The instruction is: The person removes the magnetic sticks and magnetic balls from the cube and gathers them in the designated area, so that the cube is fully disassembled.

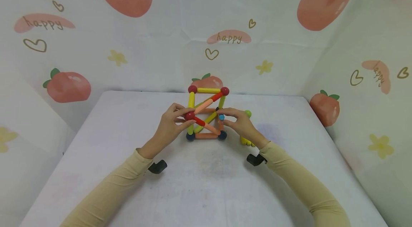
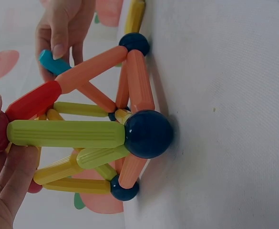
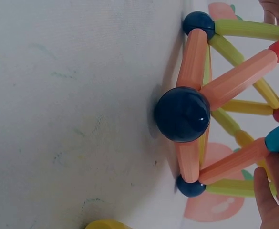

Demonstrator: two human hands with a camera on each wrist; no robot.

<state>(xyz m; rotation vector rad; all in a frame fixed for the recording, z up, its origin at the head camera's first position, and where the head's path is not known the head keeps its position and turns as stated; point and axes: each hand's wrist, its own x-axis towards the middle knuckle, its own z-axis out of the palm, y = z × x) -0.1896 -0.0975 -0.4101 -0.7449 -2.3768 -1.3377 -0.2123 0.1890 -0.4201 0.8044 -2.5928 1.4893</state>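
A frame of magnetic rods and balls (image 1: 206,136) stands on the table, with dark blue balls (image 2: 149,134) at its bottom corners and red balls at the top. My left hand (image 1: 170,121) pinches the near-left red ball (image 1: 189,116) between thumb and fingers. A green rod (image 2: 67,133) runs down from that ball, and a red and orange rod (image 3: 239,76) slopes to the near-right blue ball (image 3: 182,114). At the right side, my right hand (image 1: 239,121) pinches the blue end of a blue and orange rod (image 3: 234,160). This rod's orange end meets the far-right blue ball (image 3: 191,186).
Beyond my right wrist lie a green ball (image 1: 248,113) and several yellow pieces (image 1: 246,141), partly hidden by the arm. A patterned cloth (image 1: 180,41) hangs behind the white table (image 1: 206,184). Black camera mounts (image 1: 157,167) stick out under both wrists.
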